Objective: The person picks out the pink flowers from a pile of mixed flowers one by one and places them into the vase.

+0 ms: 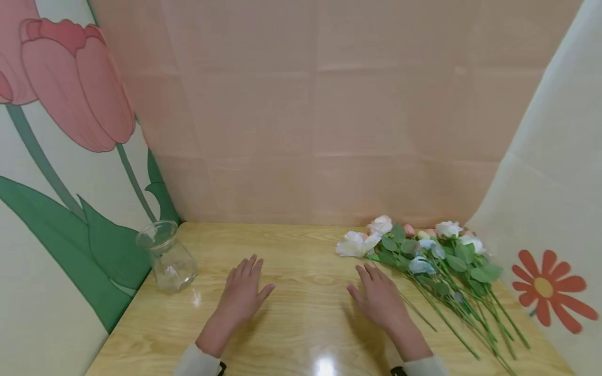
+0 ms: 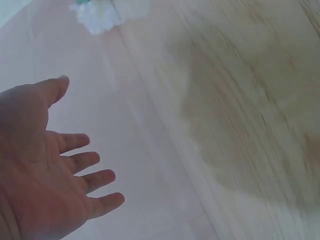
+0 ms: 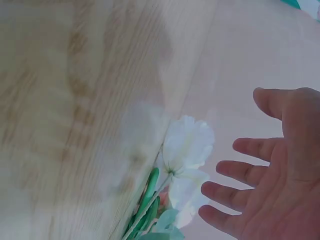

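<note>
Hands well apart, one each side of table's middle, both empty: left hand (image 1: pixel 242 295) w/ fingers straight & pointing far, thumb out to the right; right hand (image 1: pixel 380 298) likewise, thumb out to the left. Wrist views show both palms, fingers slightly spread, w/ shadows on the wood. Both look raised above table (image 1: pixel 301 297); exact ht. hard to tell.

Glass vase (image 1: pixel 175 266) stands upright at far left, near table edge, clear w/ flared rim; left hand is nearest, apart from it. Flower bunch (image 1: pixel 425 263) lies flat on right side: blooms (white, pale pink, blue) & green leaves at far end, stems running toward near right. Right hand is just left of it, v. close to outermost stem; can't tell re: contact.

Pale sleeves (image 1: pixel 199 361), blk bands (image 1: pixel 398 371) at wrists. Bkgd: plain pinkish cloth (image 1: pixel 310 115) far side, tulip print (image 1: pixel 77 89) left, red flower print (image 1: pixel 544 288) right.
</note>
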`<action>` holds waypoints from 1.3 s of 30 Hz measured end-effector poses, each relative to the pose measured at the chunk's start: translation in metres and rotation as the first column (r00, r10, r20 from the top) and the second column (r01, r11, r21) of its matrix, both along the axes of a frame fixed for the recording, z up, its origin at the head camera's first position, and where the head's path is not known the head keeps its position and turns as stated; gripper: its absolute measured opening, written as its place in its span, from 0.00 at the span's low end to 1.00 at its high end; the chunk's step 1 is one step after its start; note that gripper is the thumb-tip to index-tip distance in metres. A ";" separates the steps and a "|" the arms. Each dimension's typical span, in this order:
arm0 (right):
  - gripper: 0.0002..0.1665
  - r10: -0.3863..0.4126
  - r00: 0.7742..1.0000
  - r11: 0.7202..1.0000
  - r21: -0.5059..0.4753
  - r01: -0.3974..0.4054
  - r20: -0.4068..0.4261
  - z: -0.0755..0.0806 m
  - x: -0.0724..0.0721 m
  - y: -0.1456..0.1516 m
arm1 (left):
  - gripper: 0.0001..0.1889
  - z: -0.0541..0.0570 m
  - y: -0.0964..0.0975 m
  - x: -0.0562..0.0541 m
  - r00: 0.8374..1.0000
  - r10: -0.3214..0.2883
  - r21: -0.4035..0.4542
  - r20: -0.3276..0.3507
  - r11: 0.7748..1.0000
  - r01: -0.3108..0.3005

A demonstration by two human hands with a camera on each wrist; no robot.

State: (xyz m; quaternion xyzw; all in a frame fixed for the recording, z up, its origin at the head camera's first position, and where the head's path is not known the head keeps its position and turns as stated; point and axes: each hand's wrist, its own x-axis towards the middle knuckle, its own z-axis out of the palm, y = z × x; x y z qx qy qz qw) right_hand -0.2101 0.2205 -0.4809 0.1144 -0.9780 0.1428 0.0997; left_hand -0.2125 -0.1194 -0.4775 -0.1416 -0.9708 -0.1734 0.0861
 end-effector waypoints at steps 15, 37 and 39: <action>0.33 -0.037 0.999 0.999 -0.020 0.038 0.036 -0.008 0.000 0.023 | 0.38 0.008 -0.041 0.004 0.996 0.084 0.052 -0.022 0.995 -0.083; 0.30 -0.056 0.998 0.998 0.011 0.056 -0.017 -0.017 0.003 0.056 | 0.36 0.007 -0.085 0.004 0.984 0.176 0.134 -0.010 0.976 -0.173; 0.29 -0.051 0.998 0.999 0.011 0.052 -0.026 -0.018 0.003 0.058 | 0.36 0.009 -0.089 0.004 0.983 0.184 0.142 -0.015 0.973 -0.180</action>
